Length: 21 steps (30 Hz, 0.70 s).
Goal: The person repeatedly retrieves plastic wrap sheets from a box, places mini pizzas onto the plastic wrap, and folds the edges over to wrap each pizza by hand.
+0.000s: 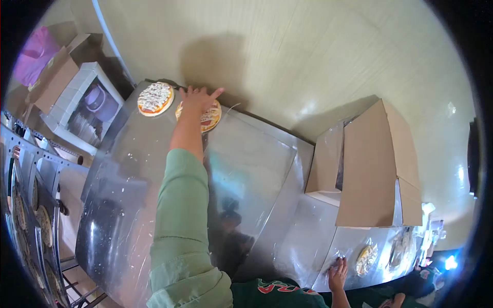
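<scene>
My left hand (197, 100), at the end of a light green sleeve, reaches to the far table edge with its fingers spread. It is over a small pizza (210, 119) with red and yellow toppings, partly hidden by the hand and wrist. Whether the palm touches it, I cannot tell. Just left lies another round pizza (155, 99) topped with white shreds. My right hand (337, 274) rests on the near right part of the table, fingers extended over clear plastic. Beside it is a plastic-wrapped pizza (366, 259).
The metal table (123, 205) carries scattered crumbs and a plastic sheet (246, 159). An open cardboard box (367, 169) stands at right against the wall. A metal rack (41, 205) with round items is at left, near a white crate (84, 110). Another person (429, 280) is at far right.
</scene>
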{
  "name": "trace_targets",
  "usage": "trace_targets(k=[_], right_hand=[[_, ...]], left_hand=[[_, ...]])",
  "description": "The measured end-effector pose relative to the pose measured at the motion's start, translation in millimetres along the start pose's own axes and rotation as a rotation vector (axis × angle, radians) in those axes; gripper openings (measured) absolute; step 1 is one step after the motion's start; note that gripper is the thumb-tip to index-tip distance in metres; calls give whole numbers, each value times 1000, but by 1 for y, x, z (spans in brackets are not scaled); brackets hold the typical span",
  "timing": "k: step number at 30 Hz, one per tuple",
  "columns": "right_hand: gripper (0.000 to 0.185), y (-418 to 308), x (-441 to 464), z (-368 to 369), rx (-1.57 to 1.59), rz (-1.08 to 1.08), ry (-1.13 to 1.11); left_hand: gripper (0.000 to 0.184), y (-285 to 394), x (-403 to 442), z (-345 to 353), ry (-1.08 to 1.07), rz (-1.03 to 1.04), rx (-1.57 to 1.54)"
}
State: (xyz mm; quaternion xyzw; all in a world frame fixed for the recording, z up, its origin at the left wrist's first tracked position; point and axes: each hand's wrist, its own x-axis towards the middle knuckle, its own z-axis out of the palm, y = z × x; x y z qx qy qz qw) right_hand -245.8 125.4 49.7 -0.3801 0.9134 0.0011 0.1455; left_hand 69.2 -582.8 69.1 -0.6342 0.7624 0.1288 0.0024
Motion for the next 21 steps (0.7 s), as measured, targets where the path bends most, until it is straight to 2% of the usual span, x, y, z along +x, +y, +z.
trace_targets(k=[4, 7, 8, 11, 12, 15, 17, 20, 21], right_hand=[[54, 0, 0, 4, 31, 32, 12], [54, -2, 0, 4, 28, 22, 32], [54, 0, 1, 5, 26, 24, 33], [54, 8, 0, 11, 18, 17, 55], [54, 10, 0, 13, 11, 22, 58], [55, 16, 0, 13, -3, 45, 48], [55, 24, 1, 16, 24, 36, 76], [54, 35, 1, 15, 59, 5, 84], [56, 35, 5, 13, 56, 17, 59]], left_hand=[[99, -14, 0, -16, -66, -71, 66], [102, -28, 17, 3, -152, -132, -181], [103, -32, 13, 11, -118, -68, -230], [100, -16, -60, -27, -527, -250, -622], [101, -26, -67, -19, -598, -268, -723], [101, -61, -105, 14, -740, -157, -1101], [101, -74, -146, 30, -697, -126, -1229], [103, -77, -214, 45, -853, -69, -1624], [103, -65, -223, 50, -902, -74, -1595]])
